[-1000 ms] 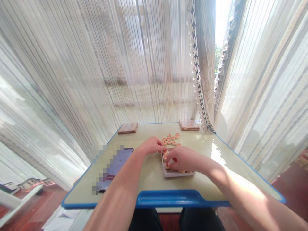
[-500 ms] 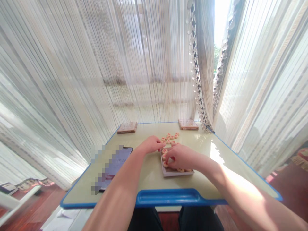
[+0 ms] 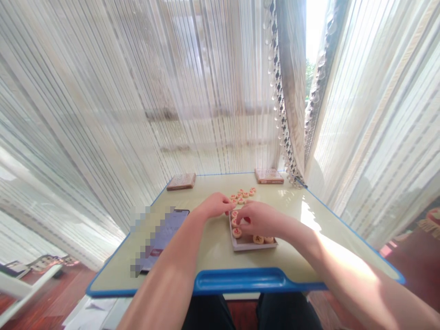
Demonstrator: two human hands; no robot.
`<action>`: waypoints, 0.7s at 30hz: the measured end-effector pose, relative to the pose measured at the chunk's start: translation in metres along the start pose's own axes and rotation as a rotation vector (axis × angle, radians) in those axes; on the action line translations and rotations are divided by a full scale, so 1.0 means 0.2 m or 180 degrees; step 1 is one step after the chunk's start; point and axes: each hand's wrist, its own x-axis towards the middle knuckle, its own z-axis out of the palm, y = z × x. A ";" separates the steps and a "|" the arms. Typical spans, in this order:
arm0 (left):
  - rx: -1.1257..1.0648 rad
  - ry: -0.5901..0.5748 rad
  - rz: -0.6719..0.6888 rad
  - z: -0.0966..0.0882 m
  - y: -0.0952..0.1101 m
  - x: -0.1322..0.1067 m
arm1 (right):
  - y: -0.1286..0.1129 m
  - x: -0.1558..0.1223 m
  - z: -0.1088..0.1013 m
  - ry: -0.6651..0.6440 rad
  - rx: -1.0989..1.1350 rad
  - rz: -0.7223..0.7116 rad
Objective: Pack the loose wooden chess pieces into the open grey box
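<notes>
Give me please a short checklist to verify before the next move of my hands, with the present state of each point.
1. Open box lying flat on the table: ok.
2. Left hand near the box's far left corner: ok.
3. Right hand free of any piece: cannot tell, its grip is partly hidden.
4. Table beyond the box free of loose pieces: not ok, several lie there.
5. Phone apart from the box: ok, it lies to the left.
</notes>
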 end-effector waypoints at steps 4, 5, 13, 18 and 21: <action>-0.0249 -0.0187 -0.0097 -0.02 0.01 -0.01 | 0.01 0.01 -0.02 0.0298 -0.0253 0.0419; -0.0297 -0.0252 -0.0115 -0.02 0.01 -0.02 | 0.01 0.01 -0.02 0.0271 -0.0295 0.0448; -0.0312 -0.0286 -0.0034 0.00 -0.01 -0.01 | 0.03 0.02 0.00 0.0023 -0.0403 0.0469; -0.0257 -0.0288 -0.0062 -0.01 0.00 -0.01 | 0.05 0.04 0.01 0.0056 -0.0428 0.0750; -0.0267 -0.0321 -0.0053 -0.02 0.01 -0.01 | 0.05 0.05 0.01 0.0006 -0.0442 0.0740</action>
